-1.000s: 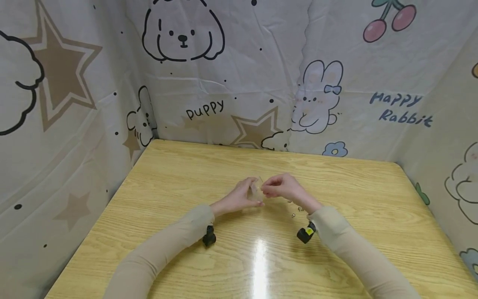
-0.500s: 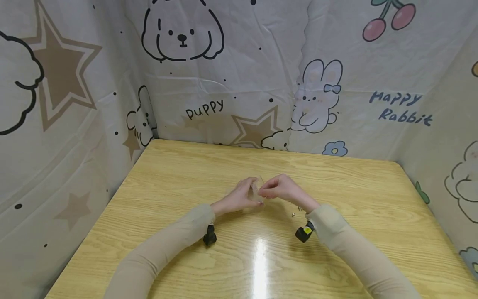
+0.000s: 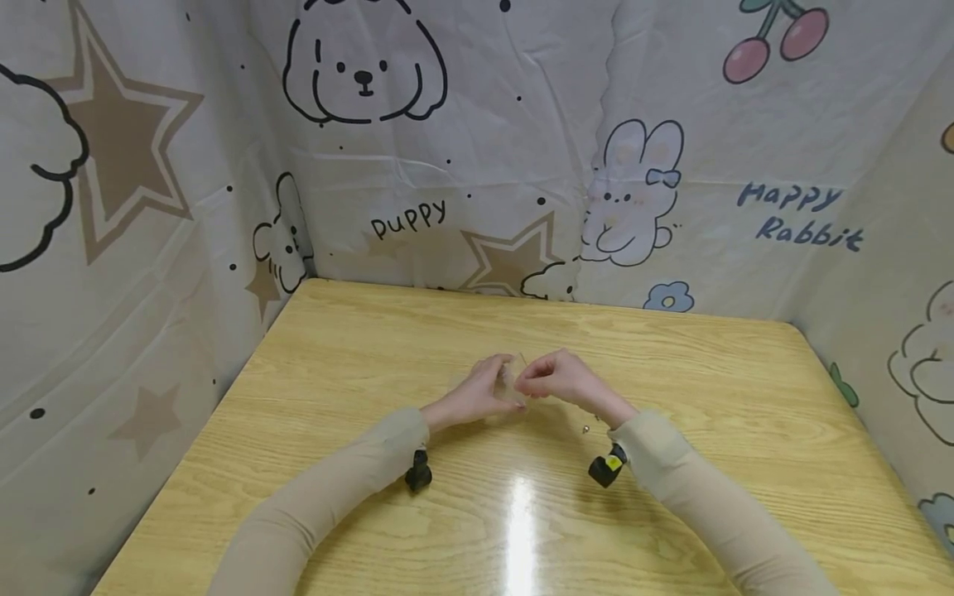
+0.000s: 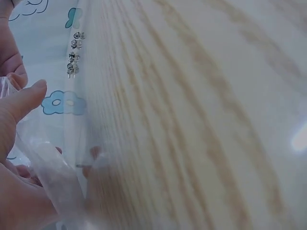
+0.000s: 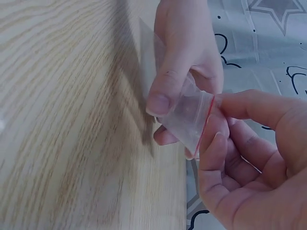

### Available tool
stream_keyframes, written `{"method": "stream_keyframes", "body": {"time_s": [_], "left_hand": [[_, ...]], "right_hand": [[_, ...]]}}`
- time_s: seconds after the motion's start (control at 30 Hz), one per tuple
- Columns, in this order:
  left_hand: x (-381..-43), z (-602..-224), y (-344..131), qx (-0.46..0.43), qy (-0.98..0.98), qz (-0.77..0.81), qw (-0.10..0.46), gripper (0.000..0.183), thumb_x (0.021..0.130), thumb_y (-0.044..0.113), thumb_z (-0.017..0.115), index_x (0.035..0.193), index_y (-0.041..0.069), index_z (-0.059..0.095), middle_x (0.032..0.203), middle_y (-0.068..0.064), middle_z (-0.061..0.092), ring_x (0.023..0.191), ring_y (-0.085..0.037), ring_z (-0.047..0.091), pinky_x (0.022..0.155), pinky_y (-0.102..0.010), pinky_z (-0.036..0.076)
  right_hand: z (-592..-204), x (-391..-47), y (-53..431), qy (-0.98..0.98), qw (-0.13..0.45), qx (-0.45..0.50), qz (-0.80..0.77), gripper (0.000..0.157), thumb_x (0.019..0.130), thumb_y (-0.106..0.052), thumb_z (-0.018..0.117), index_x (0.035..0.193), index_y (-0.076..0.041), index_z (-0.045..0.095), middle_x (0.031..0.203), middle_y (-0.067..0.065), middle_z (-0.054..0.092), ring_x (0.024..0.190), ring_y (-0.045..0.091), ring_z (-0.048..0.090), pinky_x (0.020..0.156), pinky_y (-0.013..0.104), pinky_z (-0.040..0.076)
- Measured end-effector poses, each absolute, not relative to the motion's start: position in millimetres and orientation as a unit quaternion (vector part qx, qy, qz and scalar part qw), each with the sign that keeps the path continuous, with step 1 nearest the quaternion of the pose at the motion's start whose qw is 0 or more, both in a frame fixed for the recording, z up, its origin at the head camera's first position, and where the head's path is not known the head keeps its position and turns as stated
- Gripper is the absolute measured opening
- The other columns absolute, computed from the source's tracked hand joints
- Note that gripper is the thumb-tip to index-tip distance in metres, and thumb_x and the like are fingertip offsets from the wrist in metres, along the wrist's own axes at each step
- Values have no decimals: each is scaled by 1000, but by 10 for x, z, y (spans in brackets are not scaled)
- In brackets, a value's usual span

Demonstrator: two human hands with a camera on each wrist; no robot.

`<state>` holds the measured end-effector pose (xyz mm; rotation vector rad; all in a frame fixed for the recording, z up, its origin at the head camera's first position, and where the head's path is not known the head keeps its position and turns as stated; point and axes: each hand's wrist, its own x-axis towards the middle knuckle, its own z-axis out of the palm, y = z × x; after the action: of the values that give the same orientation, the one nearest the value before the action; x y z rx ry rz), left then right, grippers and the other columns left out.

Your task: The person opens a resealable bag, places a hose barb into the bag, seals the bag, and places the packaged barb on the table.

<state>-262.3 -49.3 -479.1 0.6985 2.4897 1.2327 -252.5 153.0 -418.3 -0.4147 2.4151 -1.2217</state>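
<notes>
A clear plastic zip bag with a red line along its mouth is between my hands, above the table. My left hand grips the bag's body, thumb on one side and fingers on the other. My right hand pinches the red-lined mouth with curled fingers, as the right wrist view shows. Whether a small piece is also between those fingertips is hidden. Several small shiny metal pieces lie on the table in the left wrist view. In the head view one such metal piece shows beside my right wrist.
The wood-grain table reflects a bright strip of light near the front. A printed cloth with cartoon animals hangs behind and at both sides. A black wrist camera sits under my left wrist, another wrist camera under my right.
My right hand has shifted slightly left, closer to the bag's mouth, and its wrist now covers more of the metal pieces. My left hand stays in place with the bag.
</notes>
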Motion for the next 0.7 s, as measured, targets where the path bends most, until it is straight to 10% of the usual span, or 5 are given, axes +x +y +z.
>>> {"method": "stream_keyframes", "body": {"time_s": [0.53, 0.7], "left_hand": [[-2606, -4791, -442, 237, 857, 435, 141, 116, 75, 40, 87, 158, 7, 14, 151, -17, 39, 146, -38, 27, 118, -60, 29], [-2603, -4793, -415, 242, 856, 438, 129, 99, 78, 36, 85, 153, 6, 27, 156, -15, 36, 144, -35, 34, 116, -56, 34]], "right_hand": [[-4174, -2522, 1498, 854, 193, -159, -456, 21, 94, -28, 68, 106, -12, 75, 106, 5, 74, 92, 13, 65, 93, 47, 55], [-4187, -2524, 1504, 854, 193, -170, -453, 21, 94, -26, 68, 105, -10, 75, 107, 7, 74, 93, 13, 64, 92, 45, 56]]}}
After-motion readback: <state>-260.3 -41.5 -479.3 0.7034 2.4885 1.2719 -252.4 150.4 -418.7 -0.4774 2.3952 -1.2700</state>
